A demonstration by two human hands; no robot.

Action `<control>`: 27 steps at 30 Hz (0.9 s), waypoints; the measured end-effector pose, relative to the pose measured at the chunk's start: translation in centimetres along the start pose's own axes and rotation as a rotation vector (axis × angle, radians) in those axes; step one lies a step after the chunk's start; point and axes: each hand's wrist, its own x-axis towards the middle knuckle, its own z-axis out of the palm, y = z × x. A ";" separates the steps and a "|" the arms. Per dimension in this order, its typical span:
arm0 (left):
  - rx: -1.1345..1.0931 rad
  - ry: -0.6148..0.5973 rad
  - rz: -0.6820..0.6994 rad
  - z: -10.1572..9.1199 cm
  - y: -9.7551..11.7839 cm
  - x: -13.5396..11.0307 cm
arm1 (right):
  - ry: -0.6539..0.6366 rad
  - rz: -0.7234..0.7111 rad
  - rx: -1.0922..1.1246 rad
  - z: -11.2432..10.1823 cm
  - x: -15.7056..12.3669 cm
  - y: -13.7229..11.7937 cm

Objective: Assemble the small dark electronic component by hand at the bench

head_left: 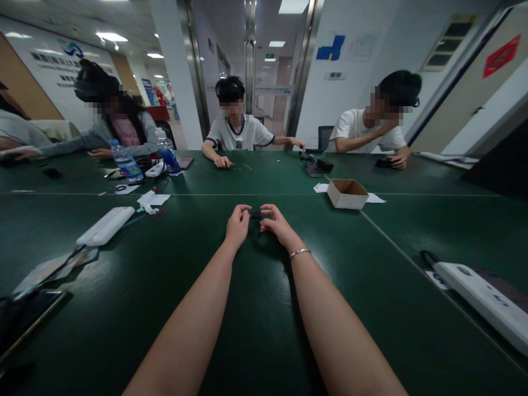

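Both arms reach forward over the green table, and the hands meet near its middle. A small black object (255,215) spans the gap between my fingertips; its kind is too small to make out. My left hand (238,226) is closed, thumb and fingers pinching the object's left end. On the other side, my right hand (281,226) curls its thumb and fingers around the right end, with a silver bracelet (300,253) at the wrist. Fingertips partly hide the object.
On the green table (256,319) stand an open cardboard box (347,198), water bottles (126,160), white power banks (105,226) and a phone (31,316). A long white device (482,294) lies at right. Several people wearing headsets sit opposite.
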 end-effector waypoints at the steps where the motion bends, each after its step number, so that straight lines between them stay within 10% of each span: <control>1: -0.001 -0.003 -0.001 0.0 0.0 0.0 | 0.002 0.015 -0.006 0.0 0.0 0.0; 27: 0.014 -0.031 -0.010 0.0 0.2 -0.1 | 0.030 0.050 -0.007 0.0 0.2 0.0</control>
